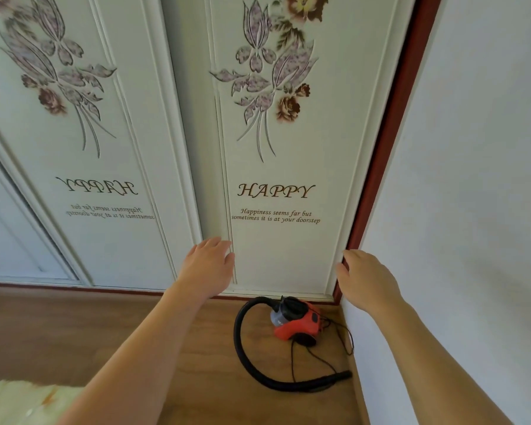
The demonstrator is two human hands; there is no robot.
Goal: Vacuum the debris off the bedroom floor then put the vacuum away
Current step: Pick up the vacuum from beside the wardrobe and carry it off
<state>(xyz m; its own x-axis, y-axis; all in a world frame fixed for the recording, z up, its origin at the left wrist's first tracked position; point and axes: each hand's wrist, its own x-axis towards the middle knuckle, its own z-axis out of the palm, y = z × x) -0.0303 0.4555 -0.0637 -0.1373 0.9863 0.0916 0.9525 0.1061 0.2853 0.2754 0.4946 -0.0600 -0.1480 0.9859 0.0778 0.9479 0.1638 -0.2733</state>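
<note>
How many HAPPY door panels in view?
2: right door panel, directly above the vacuum; left door panel, beside it, lettering mirrored; far-left panel partly cut off, could hide more.

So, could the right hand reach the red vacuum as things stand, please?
Probably yes: the vacuum lies on open floor below the right hand, nothing between them, though that hand is at the wardrobe door's edge.

The left hand (pixel 209 265) touches the wardrobe door's (pixel 282 246) 9 o'clock edge, the right hand (pixel 365 280) its 3 o'clock edge. A red vacuum (pixel 298 322) sits below at 6 o'clock.
</note>
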